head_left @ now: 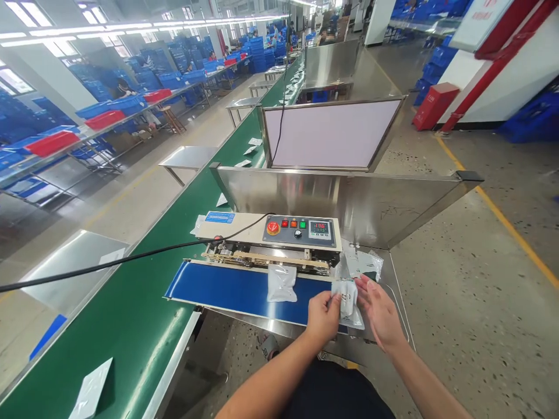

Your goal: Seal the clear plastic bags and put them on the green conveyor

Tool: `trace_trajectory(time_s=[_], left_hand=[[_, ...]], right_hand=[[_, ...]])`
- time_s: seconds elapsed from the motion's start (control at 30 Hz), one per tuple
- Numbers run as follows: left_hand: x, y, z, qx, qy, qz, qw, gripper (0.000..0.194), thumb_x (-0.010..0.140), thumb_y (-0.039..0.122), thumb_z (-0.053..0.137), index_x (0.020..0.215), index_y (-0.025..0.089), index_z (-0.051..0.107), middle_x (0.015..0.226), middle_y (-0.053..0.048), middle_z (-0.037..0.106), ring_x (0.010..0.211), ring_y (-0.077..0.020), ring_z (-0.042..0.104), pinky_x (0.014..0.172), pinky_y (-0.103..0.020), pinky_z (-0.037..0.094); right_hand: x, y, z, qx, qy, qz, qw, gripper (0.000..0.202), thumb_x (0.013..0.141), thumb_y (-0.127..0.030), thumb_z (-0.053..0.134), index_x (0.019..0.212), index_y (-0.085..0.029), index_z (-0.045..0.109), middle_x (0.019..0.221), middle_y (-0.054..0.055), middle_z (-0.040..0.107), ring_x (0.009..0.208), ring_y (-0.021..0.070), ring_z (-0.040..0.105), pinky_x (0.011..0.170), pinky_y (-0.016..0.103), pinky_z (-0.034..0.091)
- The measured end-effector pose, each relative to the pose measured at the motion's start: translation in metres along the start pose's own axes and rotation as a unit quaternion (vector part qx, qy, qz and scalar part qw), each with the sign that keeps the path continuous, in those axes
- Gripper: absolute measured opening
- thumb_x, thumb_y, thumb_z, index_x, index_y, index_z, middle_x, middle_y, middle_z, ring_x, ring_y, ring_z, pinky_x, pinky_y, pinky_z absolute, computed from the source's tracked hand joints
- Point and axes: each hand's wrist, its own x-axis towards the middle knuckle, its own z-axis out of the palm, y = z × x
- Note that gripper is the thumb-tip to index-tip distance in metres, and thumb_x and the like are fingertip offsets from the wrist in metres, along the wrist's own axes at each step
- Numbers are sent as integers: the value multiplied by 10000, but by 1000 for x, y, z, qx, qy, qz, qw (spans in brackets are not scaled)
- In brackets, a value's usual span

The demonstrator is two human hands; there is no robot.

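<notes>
Pinching 1 white pouch at the right end of the blue belt: left hand. Right hand: fingers extended alongside. Advisable: mouth smoothed flat, parallel to sealing machine.

Windows line the upper left. Strip lights run beneath the ceiling. Small metal tables stand left. Right: speckled floor, yellow line, red box, and red pipe before a white wall.
</notes>
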Motion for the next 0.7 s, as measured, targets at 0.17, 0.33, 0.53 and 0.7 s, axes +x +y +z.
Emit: trace_trajectory(time_s=[0.17,0.33,0.53,0.7], left_hand=[[7,-8,-2,-25,-28,-27,999,621,1036,709,513,781,170,689,734,-26,625,704,-167,475,660,-286,350],[16,-10,6,-34,-43,-54,997,707,955,813,573,739,153,706,689,-16,590,673,-153,448,638,-284,334],[28,-10,6,-81,-51,-100,990,782,787,913,695,749,134,734,639,5,543,615,-127,401,588,-269,317],[32,-21,7,-84,-54,-106,989,721,796,859,736,718,142,743,607,14,541,601,-122,402,580,-258,304]], right_hand=[[-9,8,-28,-140,-38,9,989,724,732,-880,804,997,-206,827,992,146,847,942,364,797,875,470,663],[-6,14,-36,-203,-23,-25,978,615,866,-820,674,972,-227,795,949,123,837,877,325,785,791,412,640],[7,25,-44,-193,-12,-1,981,640,893,-828,610,1038,-226,768,913,101,818,845,301,771,684,374,617],[10,28,-51,-136,-3,55,989,590,761,-782,769,943,-221,783,854,92,810,778,285,754,663,360,614]])
